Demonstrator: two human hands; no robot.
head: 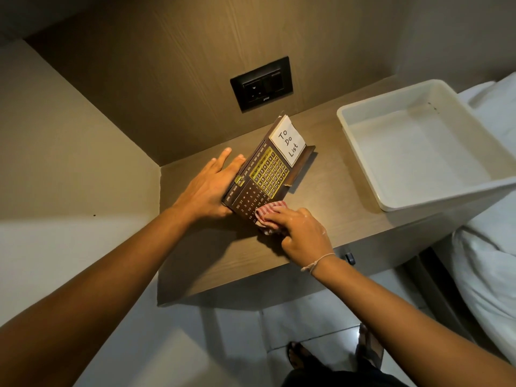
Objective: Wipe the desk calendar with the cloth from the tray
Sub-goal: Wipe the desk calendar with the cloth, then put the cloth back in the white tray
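Note:
A dark brown desk calendar (266, 174) stands tilted on the wooden shelf (329, 191), with gold number frames and a white "To Do List" notepad (287, 141) at its far end. My left hand (208, 188) rests flat against the calendar's back and near end, steadying it. My right hand (303, 234) presses a bunched red-and-white checked cloth (269, 216) against the near lower corner of the calendar's face. The cloth hides some of the printed numbers there.
A white plastic tray (360, 115) sits on the shelf to the right, overhanging the edge. A black wall socket (261, 83) is on the panel behind. White bedding (491, 263) lies at the right. My sandalled feet (298, 356) stand on the tiled floor below.

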